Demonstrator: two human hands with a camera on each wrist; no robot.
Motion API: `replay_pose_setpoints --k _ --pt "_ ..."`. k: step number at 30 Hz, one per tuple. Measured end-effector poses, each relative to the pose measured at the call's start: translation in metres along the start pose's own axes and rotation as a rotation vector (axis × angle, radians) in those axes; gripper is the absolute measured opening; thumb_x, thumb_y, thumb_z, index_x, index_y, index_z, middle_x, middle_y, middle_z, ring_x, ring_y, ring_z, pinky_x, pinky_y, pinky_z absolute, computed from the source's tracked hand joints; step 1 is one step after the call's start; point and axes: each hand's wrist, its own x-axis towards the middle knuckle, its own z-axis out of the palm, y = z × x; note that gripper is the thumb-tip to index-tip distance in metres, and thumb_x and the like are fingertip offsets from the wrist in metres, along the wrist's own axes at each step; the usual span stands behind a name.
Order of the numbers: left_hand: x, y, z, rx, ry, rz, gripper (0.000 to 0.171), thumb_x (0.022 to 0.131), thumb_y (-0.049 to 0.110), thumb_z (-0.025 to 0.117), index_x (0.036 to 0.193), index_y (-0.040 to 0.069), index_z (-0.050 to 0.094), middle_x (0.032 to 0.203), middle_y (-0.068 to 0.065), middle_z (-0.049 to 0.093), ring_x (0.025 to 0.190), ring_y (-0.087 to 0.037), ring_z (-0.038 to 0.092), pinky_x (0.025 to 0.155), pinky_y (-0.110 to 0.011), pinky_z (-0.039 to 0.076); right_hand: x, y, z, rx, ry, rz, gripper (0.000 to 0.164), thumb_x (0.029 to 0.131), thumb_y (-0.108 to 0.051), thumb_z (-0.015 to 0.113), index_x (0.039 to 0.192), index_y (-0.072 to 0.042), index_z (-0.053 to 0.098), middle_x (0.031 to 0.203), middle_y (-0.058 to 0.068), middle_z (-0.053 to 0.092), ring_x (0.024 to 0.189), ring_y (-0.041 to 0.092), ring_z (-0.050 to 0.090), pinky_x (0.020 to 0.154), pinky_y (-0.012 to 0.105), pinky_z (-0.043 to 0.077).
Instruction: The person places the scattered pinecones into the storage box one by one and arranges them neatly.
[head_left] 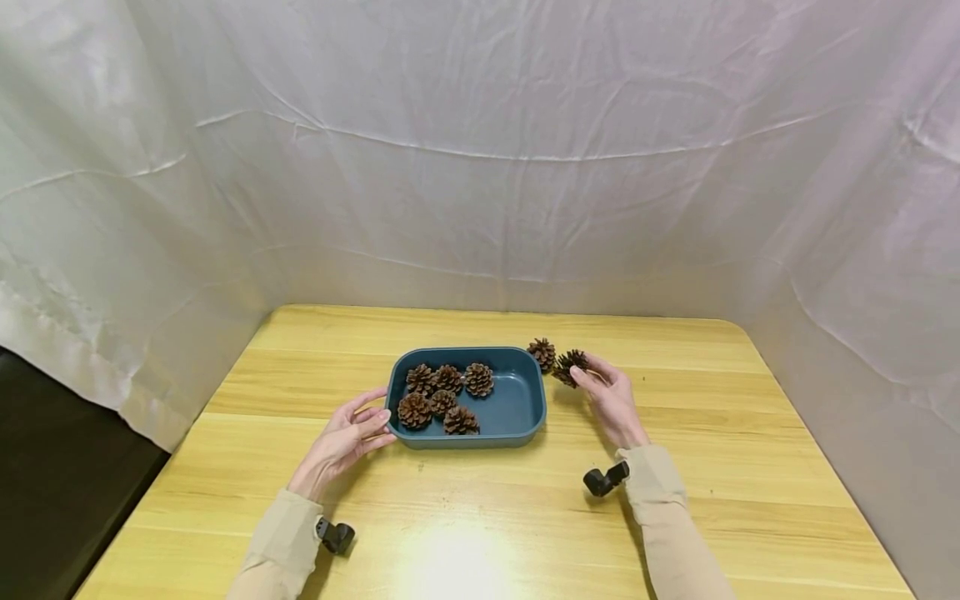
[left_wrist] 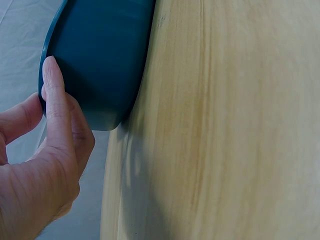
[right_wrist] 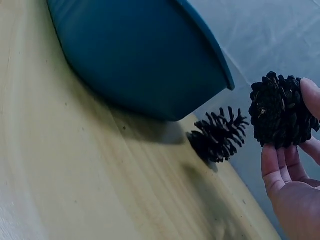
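A dark blue rectangular tub (head_left: 517,435) sits on the table with several brown pine cones (head_left: 415,410), mostly in its left part. My left hand (head_left: 351,435) grips the tub's left end, with the thumb at the rim and a finger against the outer wall in the left wrist view. Off the tub's right end, my right hand (head_left: 611,404) holds a pine cone (right_wrist: 280,111) between thumb and fingers, raised above the table. Another pine cone (right_wrist: 220,134) rests on the table close to the tub's right end, just left of the held one.
The light wooden table (head_left: 465,492) reaches back to a pale hanging cloth (head_left: 480,208), which also stands on both sides. A dark surface (head_left: 60,467) lies beyond the table's left edge. Black wrist cameras (head_left: 606,479) stick out from both sleeves.
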Motion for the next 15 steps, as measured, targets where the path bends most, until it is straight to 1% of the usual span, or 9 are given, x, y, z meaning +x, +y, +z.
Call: replay_pose_setpoints --k 4,6,11,15 --pt "0.0 0.001 0.0 0.005 -0.001 -0.002 0.067 0.104 0.007 0.054 0.159 -0.001 0.016 0.101 0.003 0.059 0.083 -0.004 0.061 0.085 -0.023 0.064 -0.002 -0.004 0.003 0.009 0.003 -0.022 0.063 0.1 -0.011 0.061 0.154 0.001 0.032 0.134 0.001 0.046 0.107 0.002 0.058 0.101 0.017 0.051" --pt "0.0 0.001 0.0 0.005 0.0 -0.002 0.067 0.104 0.007 0.054 0.159 -0.001 0.016 0.101 0.003 0.059 0.083 -0.004 0.061 0.085 -0.023 0.064 -0.004 -0.007 0.004 0.008 0.006 -0.038 0.063 0.1 -0.01 0.06 0.154 0.003 0.03 0.136 0.003 0.046 0.107 0.002 0.058 0.104 0.015 0.049" --pt "0.0 0.001 0.0 -0.002 -0.001 -0.001 0.067 0.104 0.007 0.054 0.159 -0.001 0.017 0.101 0.003 0.06 0.082 -0.005 0.061 0.084 -0.023 0.064 -0.006 -0.011 0.007 0.025 0.018 -0.05 0.062 0.1 -0.008 0.058 0.153 0.006 0.028 0.147 0.012 0.039 0.113 0.004 0.054 0.112 0.015 0.045" --pt "0.0 0.001 0.0 -0.008 -0.004 0.001 0.068 0.103 0.007 0.054 0.159 -0.002 0.016 0.1 0.003 0.061 0.082 -0.005 0.062 0.083 -0.022 0.064 -0.007 -0.014 0.01 0.036 0.032 -0.041 0.061 0.102 -0.008 0.057 0.154 0.005 0.028 0.156 0.017 0.031 0.121 0.006 0.049 0.119 0.019 0.04"
